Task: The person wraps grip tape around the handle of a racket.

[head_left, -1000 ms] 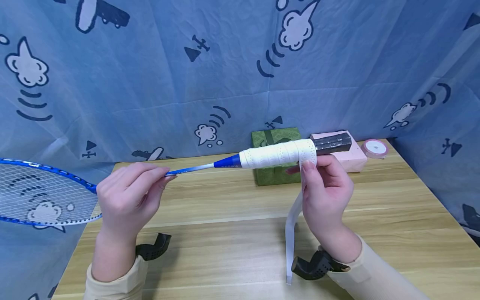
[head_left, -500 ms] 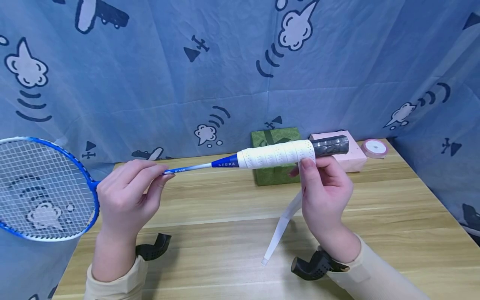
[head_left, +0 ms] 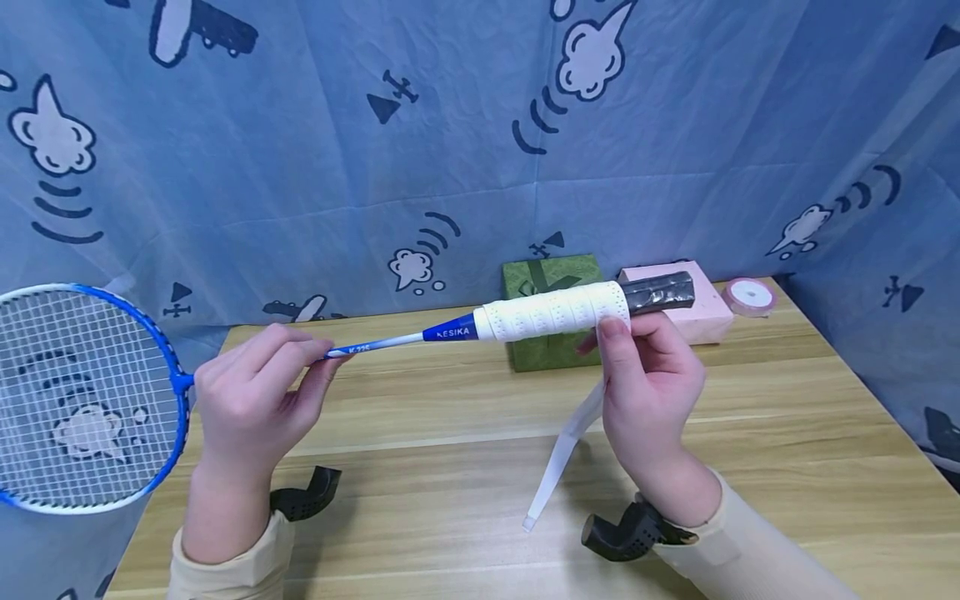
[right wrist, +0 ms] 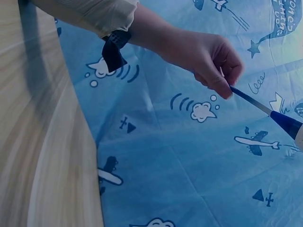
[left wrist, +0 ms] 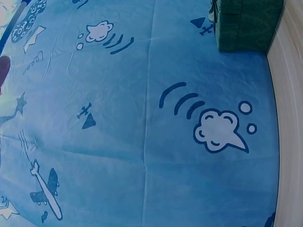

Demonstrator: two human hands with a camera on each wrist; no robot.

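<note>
Racket head has rolled from edge-on to face-on since a second ago, as the left hand pinches the shaft. Right hand grips the handle at the white grip tape, above the table; the loose tail now hangs slanted, so the wrap advances.

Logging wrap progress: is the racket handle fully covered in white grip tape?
Partly. White grip tape covers most of the handle; its dark butt end is bare, and a loose tail hangs beside the right hand.
</note>
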